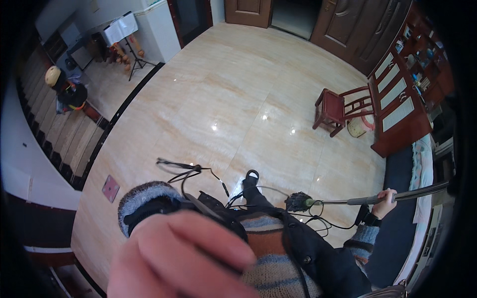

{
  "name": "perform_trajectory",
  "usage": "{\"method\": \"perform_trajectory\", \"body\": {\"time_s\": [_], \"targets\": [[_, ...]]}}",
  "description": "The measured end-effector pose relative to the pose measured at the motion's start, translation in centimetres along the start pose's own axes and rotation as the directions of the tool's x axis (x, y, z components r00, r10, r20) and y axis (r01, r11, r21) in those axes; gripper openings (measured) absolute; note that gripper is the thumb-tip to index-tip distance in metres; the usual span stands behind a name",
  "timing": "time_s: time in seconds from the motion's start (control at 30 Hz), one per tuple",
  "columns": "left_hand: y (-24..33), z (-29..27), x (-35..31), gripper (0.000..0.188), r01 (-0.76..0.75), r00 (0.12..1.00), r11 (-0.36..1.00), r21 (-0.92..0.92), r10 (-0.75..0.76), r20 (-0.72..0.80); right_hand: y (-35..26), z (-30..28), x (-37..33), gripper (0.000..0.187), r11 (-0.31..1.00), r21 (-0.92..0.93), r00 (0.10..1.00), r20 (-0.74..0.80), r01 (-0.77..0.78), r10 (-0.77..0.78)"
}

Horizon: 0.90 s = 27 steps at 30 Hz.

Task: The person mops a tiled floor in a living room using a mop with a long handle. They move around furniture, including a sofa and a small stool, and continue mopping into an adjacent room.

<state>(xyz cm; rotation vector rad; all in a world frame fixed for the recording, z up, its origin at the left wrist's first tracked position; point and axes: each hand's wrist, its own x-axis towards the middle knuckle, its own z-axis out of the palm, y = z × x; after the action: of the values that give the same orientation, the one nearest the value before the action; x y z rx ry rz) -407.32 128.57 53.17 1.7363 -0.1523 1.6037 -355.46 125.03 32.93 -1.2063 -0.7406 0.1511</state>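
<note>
My right hand point(384, 204) is closed around the long grey and silver handle of a mop point(362, 201). The dark grey shaggy mop head point(298, 201), with a green fitting, is on the inner end of the handle, near my jacket. Large and blurred, my left hand point(179, 256) is raised close to the view, fingers partly stretched and a gap between them. No object shows in it, though the fingertips are soft. A black cable point(191, 171) loops beside my left sleeve and across my front. A black strap is on my right wrist.
A red wooden chair point(332, 110) and a lidded bucket point(358, 126) stand by a red cabinet point(397, 99) at right. Stairs point(62, 124) and a music stand point(130, 49) are at left. A pink square plate point(111, 188) lies on the glossy tiled floor. Brown doors point(348, 30) stand behind.
</note>
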Motion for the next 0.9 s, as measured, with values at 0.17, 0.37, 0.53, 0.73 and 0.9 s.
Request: {"method": "perform_trajectory", "body": {"time_s": [0.17, 0.37, 0.53, 0.73, 0.9], "targets": [[-11.0, -5.3, 8.9, 0.024, 0.192, 0.975, 0.945, -0.264, -0.214, -0.055, 7.9, 12.5, 7.6, 0.011, 0.995, -0.019, 0.993, -0.06, -0.102, 0.1], [-23.6, -19.5, 19.2, 0.027, 0.304, 0.942, 0.933, -0.19, -0.265, 0.205, 14.4, 28.4, 19.2, 0.015, 0.992, -0.041, 0.993, -0.015, -0.117, 0.117], [-36.6, -28.2, 23.5, 0.031, 0.357, 0.92, 0.919, -0.168, -0.315, 0.231, 20.5, 38.3, 27.4, 0.014, 0.999, -0.016, 0.998, -0.038, -0.049, 0.048], [-54.4, -39.3, 33.3, 0.032, 0.212, 0.923, 0.931, -0.297, -0.091, 0.374, 24.0, 47.3, 36.4, 0.014, 1.0, 0.01, 0.982, -0.186, 0.007, -0.005], [-68.4, -42.1, 41.5, 0.036, 0.286, 0.928, 0.864, -0.414, -0.144, 0.343, 26.8, 52.6, 42.9, 0.012, 0.998, -0.02, 0.964, -0.256, 0.063, -0.067]]}}
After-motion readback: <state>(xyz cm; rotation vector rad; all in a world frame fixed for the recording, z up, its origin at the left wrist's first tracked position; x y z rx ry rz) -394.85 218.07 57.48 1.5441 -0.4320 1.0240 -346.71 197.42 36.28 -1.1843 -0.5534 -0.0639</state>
